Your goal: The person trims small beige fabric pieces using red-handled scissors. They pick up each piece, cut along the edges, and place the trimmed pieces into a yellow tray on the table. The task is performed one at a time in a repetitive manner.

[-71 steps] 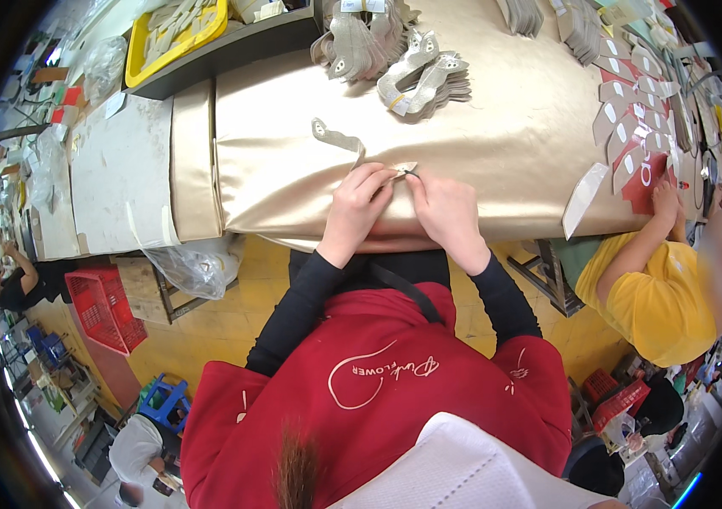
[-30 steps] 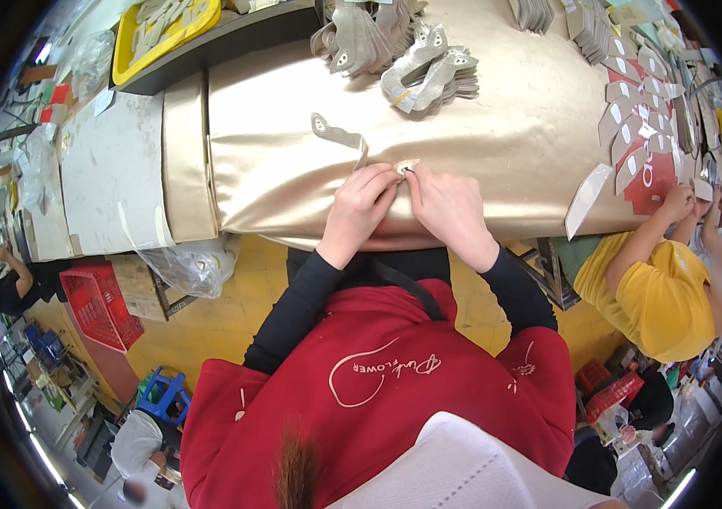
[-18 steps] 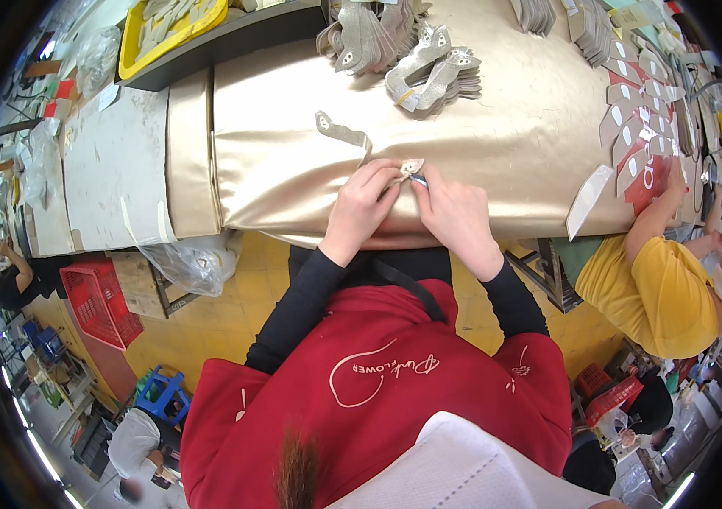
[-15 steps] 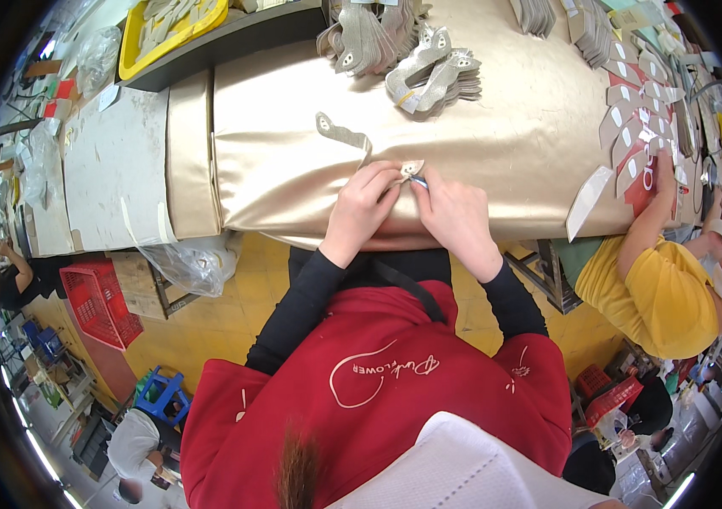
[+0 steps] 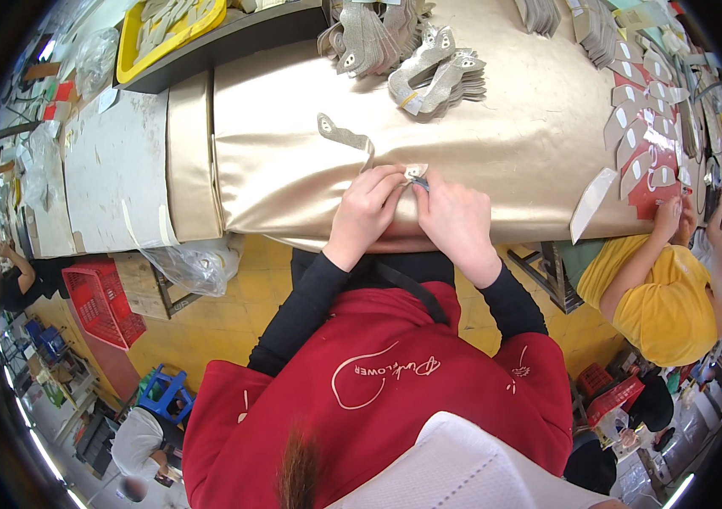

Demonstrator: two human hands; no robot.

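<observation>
A grey, glittery curved strap piece (image 5: 345, 136) lies partly on the gold-covered table. One end, marked by a small pale patch, points away to the left. Its near end (image 5: 413, 172) sticks up between my hands. My left hand (image 5: 367, 214) is closed, its thumb and fingers pinching the strap close to that end. In my right hand (image 5: 460, 222), also closed, is a small bluish metal tool (image 5: 421, 181) whose tip meets the strap's pale end. The rest of the tool is hidden by my fingers, so its exact kind cannot be told.
Stacks of similar grey pieces (image 5: 369, 38) stand at the far side, one bundle (image 5: 437, 81) banded. A yellow tray (image 5: 128, 55) sits far left. To the right, a person in yellow (image 5: 653, 297) works beside pale cut pieces on a red sheet (image 5: 645, 197). A red crate (image 5: 102, 305) stands lower left.
My hands stay at the same spot on the strap with only a slight shift. The neighbouring person's hands have moved down toward their body, off the red sheet's middle.
</observation>
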